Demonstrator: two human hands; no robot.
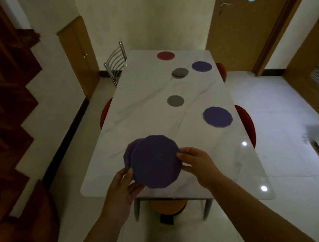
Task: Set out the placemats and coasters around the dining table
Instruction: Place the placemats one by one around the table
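The top purple placemat [155, 162] hides most of the purple placemat beneath [128, 153].

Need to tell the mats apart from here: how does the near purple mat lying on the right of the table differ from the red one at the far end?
The near purple mat is purple and lies by the right edge, beside a red chair; the red mat is red and lies at the far end, near the metal chair. The purple one looks larger, perhaps only from nearness. Both are round and flat on the table.
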